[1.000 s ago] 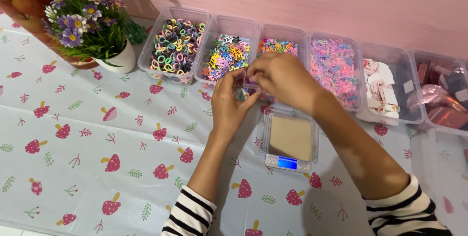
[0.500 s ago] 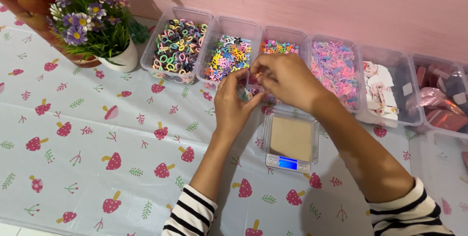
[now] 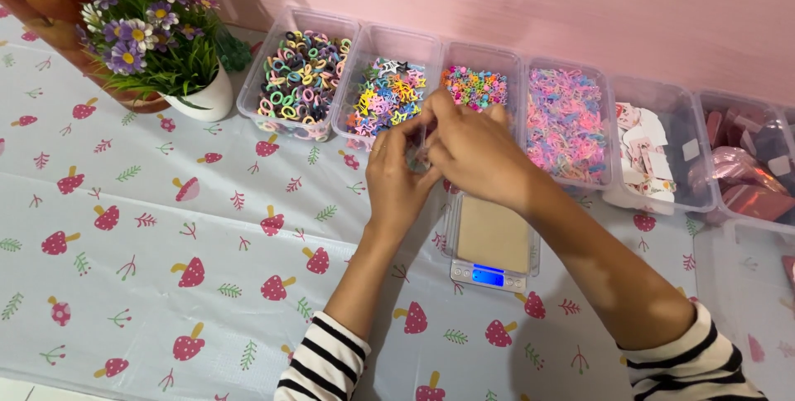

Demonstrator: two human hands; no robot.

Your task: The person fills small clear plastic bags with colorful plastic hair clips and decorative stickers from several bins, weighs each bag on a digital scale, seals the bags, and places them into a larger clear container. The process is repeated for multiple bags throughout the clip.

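My left hand (image 3: 396, 179) and my right hand (image 3: 479, 152) are pressed together above the table, and both pinch a small clear bag (image 3: 418, 151) between their fingertips. The fingers hide most of the bag and whatever is in it. Just below the hands, a small digital scale (image 3: 492, 239) with a tan plate and a lit blue display rests on the mushroom-print tablecloth (image 3: 166, 227). Both arms wear black-and-white striped sleeves.
A row of clear bins lines the pink wall: colourful hair ties (image 3: 298, 74), star-shaped clips (image 3: 386, 93), small bright pieces (image 3: 476, 84), pink bands (image 3: 568, 119), white cards (image 3: 654, 152), and pink packets (image 3: 749, 165). A white pot of purple flowers (image 3: 153, 45) stands at the far left.
The hands stay together in the same place over the scale. Only the fingers shift slightly on the bag.
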